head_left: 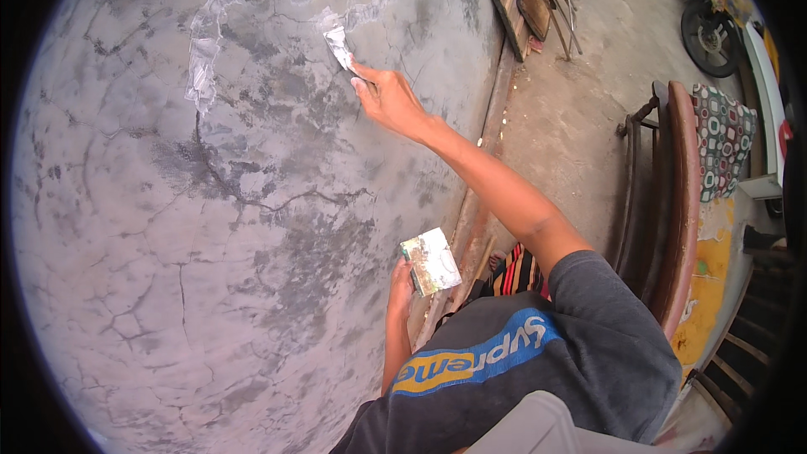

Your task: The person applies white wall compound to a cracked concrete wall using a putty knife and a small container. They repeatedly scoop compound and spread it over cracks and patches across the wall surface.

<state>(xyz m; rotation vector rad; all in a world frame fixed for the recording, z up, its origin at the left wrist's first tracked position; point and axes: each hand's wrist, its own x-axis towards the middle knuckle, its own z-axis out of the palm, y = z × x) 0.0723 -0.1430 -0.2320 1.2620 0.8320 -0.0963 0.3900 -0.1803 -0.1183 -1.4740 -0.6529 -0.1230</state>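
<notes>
My right hand [392, 102] is closed around a putty knife [339, 46], its blade coated in white filler and laid against the cracked grey wall [277, 286]. The blade sits at the lower end of a fresh white filler patch [370, 7]. Lower down, my left hand [401, 286] grips the edge of a small block-shaped board [432, 261] smeared with white filler, held near the wall. Left of the knife, another white filler strip [204, 59] curves over a crack. Below that strip, a dark open crack [277, 204] runs on across the plaster.
A wooden bench [681, 202] stands behind on the right with a patterned cloth [721, 139] over it. Wooden boards and a frame [534, 4] lean by the wall's far end. A motorcycle [710, 34] is parked at the upper right on the concrete floor [572, 109].
</notes>
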